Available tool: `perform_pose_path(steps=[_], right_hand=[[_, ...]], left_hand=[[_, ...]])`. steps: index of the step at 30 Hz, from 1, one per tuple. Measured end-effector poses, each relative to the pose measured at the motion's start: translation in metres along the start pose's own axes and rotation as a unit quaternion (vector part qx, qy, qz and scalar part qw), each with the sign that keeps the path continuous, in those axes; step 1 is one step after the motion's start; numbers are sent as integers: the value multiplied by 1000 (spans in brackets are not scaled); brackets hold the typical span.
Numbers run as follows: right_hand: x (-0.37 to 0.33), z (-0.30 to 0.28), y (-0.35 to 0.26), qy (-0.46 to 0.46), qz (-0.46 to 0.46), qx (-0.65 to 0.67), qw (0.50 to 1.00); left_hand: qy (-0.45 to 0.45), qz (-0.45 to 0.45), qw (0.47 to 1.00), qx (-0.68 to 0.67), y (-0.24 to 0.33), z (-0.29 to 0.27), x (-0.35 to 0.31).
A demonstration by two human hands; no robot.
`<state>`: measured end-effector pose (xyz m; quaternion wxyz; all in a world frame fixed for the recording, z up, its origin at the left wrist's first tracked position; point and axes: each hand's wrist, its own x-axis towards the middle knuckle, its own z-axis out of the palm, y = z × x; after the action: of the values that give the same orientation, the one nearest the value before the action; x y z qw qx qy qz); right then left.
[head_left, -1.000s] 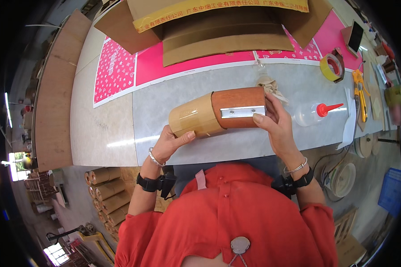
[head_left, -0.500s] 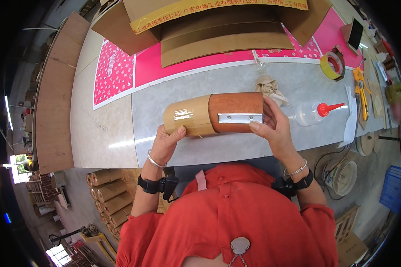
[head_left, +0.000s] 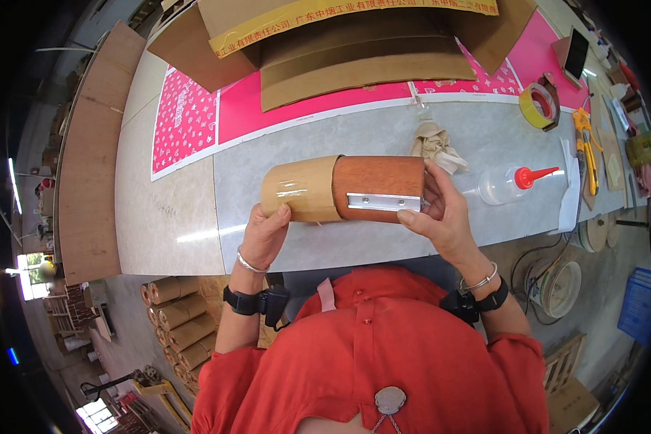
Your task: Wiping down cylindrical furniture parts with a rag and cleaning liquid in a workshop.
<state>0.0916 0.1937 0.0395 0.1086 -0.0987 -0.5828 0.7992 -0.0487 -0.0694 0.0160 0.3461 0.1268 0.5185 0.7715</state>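
Note:
A reddish-brown, wood-like cylinder (head_left: 380, 176) lies sideways above the grey table, its left part inside a tan cardboard sleeve (head_left: 300, 189) with shiny clear tape on it. A silver metal strip (head_left: 385, 202) with two screws is set along the cylinder's near side. My left hand (head_left: 265, 235) grips the sleeve at its left end, thumb on the near side. Around the cylinder's bare right end my right hand (head_left: 445, 213) is closed, its thumb by the metal strip. The sleeve hides how far in the cylinder reaches.
An open cardboard box (head_left: 369, 79) stands on pink printed sheets (head_left: 242, 108) at the back. A crumpled cloth (head_left: 438, 147), a clear bottle with a red nozzle (head_left: 503, 186), a tape roll (head_left: 535, 106) and a yellow-handled cutting tool (head_left: 584, 137) lie to the right. Wrapped rolls (head_left: 184, 312) are stacked below left.
Both hands have shifted slightly left with the cylinder and sleeve. My right fingers have changed position a little at the cylinder's end.

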Motion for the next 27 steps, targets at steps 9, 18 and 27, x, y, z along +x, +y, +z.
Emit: perform_pose_path(steps=[9, 18, 27], right_hand=[[-6, 2, 6, -27, 8, -108, 994], [-2, -3, 5, 46, 34, 12, 998], [0, -1, 0, 38, 44, 7, 998]], left_hand=[[-17, -23, 995, 99, 10, -12, -3], [15, -47, 986, 157, 7, 6, -4], [-15, 139, 842, 522, 23, 17, 0]])
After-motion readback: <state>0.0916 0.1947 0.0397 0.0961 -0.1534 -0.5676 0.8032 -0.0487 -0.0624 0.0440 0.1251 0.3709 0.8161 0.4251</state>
